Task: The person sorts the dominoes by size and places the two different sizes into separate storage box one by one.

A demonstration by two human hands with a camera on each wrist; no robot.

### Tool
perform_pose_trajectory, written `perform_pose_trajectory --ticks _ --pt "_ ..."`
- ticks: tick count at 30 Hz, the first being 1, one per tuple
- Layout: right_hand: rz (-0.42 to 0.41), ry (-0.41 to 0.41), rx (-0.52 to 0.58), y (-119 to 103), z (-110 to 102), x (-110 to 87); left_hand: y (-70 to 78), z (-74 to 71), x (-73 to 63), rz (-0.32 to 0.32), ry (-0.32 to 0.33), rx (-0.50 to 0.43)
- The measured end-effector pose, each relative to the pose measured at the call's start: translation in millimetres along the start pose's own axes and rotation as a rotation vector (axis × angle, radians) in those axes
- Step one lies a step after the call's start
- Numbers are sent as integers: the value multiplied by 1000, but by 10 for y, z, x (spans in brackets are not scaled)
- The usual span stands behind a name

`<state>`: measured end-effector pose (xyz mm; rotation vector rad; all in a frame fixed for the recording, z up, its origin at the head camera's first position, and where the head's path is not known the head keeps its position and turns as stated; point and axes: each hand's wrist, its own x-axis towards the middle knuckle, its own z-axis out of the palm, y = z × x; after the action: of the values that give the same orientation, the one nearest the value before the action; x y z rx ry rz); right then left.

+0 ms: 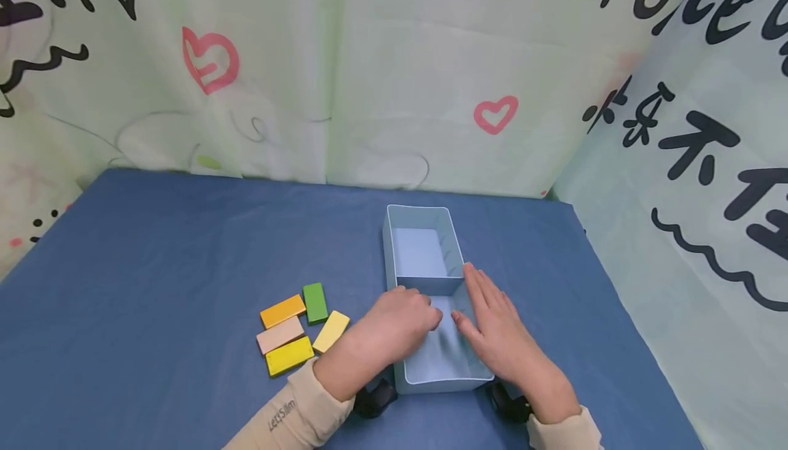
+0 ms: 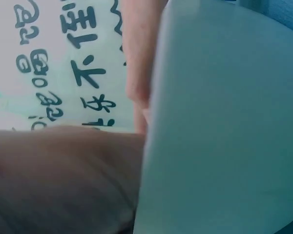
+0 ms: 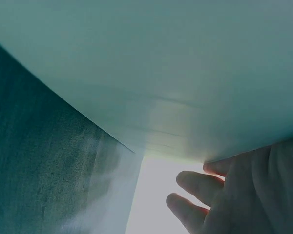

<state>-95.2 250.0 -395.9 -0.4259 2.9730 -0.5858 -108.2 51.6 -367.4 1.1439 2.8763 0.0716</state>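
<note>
From where I stand, two hands work over one pale blue box [image 1: 431,387], set on a blue surface [image 1: 154,299]. The box lies between the hands and is split by one divider [image 1: 441,286] into two compartments: the far one reaches out beyond both hands, the near one sits right between them.

The left hand [image 1: 403,320] comes over the wall on its side, fingers bent down over the near compartment. Its fingertips are partly hidden, so I cannot tell whether they pinch anything. The right hand [image 1: 498,327] lies along the opposite wall, its fingers straight and close together, the thumb spread away from them over the rim. The two hands are apart.

I count five blocks, all outside the box and to the left of the left hand: one pale yellow block [image 1: 331,332], just beside the left forearm and nearest of the lot; one green block [image 1: 315,303], a little farther out; then one orange block [image 1: 282,311], one pink block [image 1: 280,335] and one bright yellow block [image 1: 289,356] in a stack of rows, the pink in the middle.

Below each hand, at the wrist, sits a black device, two in all. Past the hands hangs a pale curtain [image 1: 400,60] with two pink hearts and black lettering.
</note>
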Motion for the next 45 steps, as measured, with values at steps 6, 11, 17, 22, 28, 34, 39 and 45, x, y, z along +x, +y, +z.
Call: perform_pose_trajectory --ticks 6,11,17,22,28,34,39,45 --pt "-3 11 -23 -1 -35 39 -238 -155 -36 44 148 -174" --pt "1 16 -8 5 -37 38 -288 -196 -40 71 166 -184" --pt "-8 9 16 15 1 19 -15 -164 93 29 -135 -72" --pt "-8 11 12 20 1 16 180 -96 223 -97 -321 51" --pt "-14 13 10 22 -3 14 234 -5 284 -152 -305 116" --pt "-30 14 14 17 -16 19 212 40 246 -138 -172 159" --pt "-27 13 17 31 -13 17 198 56 239 -122 -140 173" --pt "-10 -3 43 48 13 26 214 50 242 -172 -182 204"
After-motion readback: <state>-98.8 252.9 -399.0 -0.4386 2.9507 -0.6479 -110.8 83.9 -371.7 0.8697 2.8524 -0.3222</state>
